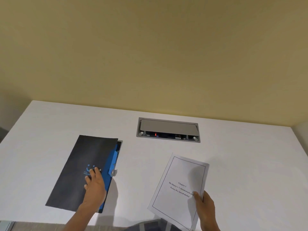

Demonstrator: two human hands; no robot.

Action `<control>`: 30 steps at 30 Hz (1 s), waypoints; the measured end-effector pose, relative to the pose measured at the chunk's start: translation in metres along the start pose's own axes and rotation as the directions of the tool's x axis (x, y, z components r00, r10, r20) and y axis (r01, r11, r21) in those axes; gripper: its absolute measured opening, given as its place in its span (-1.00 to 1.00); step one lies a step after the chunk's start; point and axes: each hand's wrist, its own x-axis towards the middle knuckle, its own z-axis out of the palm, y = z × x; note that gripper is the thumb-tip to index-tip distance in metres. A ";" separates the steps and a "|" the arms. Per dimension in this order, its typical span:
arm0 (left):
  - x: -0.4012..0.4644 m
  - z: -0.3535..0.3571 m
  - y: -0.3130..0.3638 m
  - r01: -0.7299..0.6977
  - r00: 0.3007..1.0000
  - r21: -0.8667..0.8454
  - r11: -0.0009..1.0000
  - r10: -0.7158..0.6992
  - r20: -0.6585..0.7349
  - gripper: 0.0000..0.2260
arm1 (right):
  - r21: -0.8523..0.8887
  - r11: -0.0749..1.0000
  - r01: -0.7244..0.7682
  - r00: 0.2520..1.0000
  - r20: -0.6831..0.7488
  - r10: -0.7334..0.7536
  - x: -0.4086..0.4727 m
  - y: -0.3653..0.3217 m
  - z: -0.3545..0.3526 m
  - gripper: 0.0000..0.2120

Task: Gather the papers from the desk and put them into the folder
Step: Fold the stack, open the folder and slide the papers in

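On a white desk [50,130], a dark folder [80,167] with blue inner edges lies closed at left — the left hand [94,185] rests flat on it, fingers straight. Behind centre sits a recessed grey socket box [168,130]. At right, the right hand [205,205] pinches a printed stack of papers [176,189], lifted off the desk.

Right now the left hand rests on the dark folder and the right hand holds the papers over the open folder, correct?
Not quite. The head view shows the folder closed under the left hand; the right hand holds the papers beside it, well apart.
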 end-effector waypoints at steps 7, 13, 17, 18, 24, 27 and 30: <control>-0.021 -0.026 0.038 -0.084 0.978 -0.241 0.967 0.126 0.164 -0.23 | 0.149 0.989 -0.010 1.000 0.003 0.009 0.011 -0.010 -0.025 -0.91; -0.052 -0.030 0.095 -0.123 0.943 -0.373 0.920 0.226 0.246 -0.28 | 0.284 0.959 0.004 1.000 -0.005 -0.003 0.020 -0.022 -0.066 -0.92; -0.076 -0.031 0.136 -0.173 0.926 -0.484 0.858 0.308 0.216 -0.36 | 0.302 0.952 0.057 0.998 -0.013 -0.056 0.023 -0.035 -0.107 -0.91; -0.081 -0.031 0.145 -0.183 0.920 -0.507 0.842 0.328 0.212 -0.38 | 0.296 0.952 0.071 0.997 -0.013 -0.071 0.024 -0.038 -0.119 -0.90; -0.106 -0.035 0.190 -0.200 0.902 -0.624 0.755 0.391 0.183 -0.52 | 0.267 0.952 0.149 0.989 -0.042 -0.143 0.039 -0.065 -0.197 -0.83; -0.109 -0.034 0.202 -0.204 0.911 -0.637 0.744 0.383 0.155 -0.53 | 0.233 0.953 0.195 0.980 -0.018 -0.196 0.040 -0.087 -0.231 -0.73; -0.111 -0.030 0.211 -0.202 0.915 -0.643 0.739 0.376 0.145 -0.55 | 0.216 0.944 0.251 0.961 0.064 -0.270 0.033 -0.114 -0.252 -0.77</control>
